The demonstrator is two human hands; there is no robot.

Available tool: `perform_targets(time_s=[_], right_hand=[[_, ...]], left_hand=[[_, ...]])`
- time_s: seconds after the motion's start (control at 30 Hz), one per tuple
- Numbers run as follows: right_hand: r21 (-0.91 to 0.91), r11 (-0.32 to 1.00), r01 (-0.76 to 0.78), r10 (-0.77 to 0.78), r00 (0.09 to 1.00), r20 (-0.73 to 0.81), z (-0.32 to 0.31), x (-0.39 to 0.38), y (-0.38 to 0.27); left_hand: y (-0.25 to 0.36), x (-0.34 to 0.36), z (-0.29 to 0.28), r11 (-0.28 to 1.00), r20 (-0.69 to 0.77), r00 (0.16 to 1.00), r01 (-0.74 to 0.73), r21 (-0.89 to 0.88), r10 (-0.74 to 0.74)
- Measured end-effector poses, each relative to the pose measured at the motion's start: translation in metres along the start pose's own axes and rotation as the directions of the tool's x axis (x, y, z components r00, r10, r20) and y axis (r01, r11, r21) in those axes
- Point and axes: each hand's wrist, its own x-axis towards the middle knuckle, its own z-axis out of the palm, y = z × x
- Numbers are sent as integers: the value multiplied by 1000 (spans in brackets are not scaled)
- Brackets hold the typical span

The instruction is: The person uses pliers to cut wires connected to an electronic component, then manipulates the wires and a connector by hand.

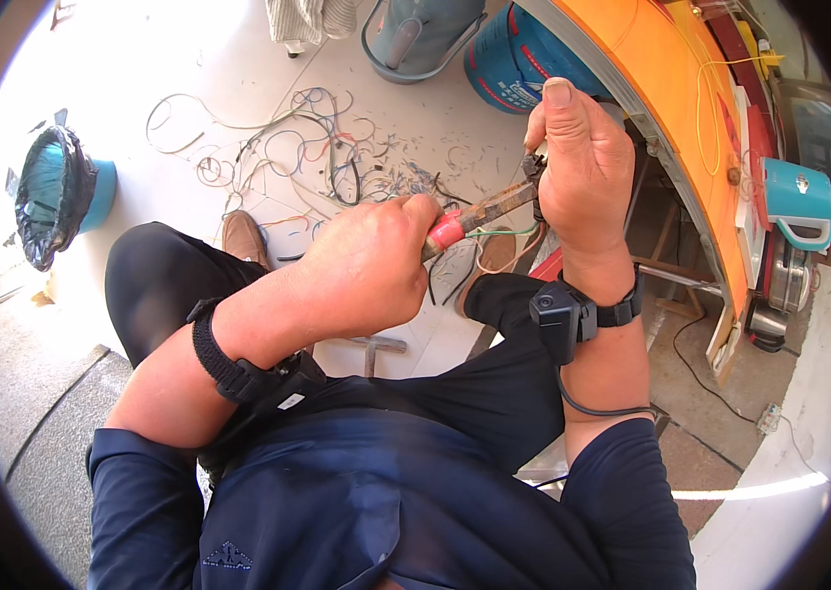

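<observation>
My left hand is closed round a red-gripped tool with a long, rusty, worn shank, angled up to the right. Its far end meets a small dark piece in my right hand, whose fingers are curled round it with the thumb raised. The dark piece is mostly hidden, so I cannot make out what it is. A green wire and a pinkish wire hang in a loop below the tool, between my hands.
Tangled wire offcuts litter the tiled floor. A lined teal bin stands left, two buckets at the top. An orange board runs along the right, beside a teal appliance. My feet are below.
</observation>
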Motion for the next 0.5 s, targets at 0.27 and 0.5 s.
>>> perform_targets(time_s=[0.27, 0.5], right_hand=[[132, 991, 5, -2, 1000, -22, -2, -1, 1], [110, 994, 26, -24, 999, -22, -5, 1, 4]], left_hand=[[5, -3, 1, 981, 112, 994, 31, -192, -10], [7, -4, 6, 925, 198, 980, 69, -373, 7]])
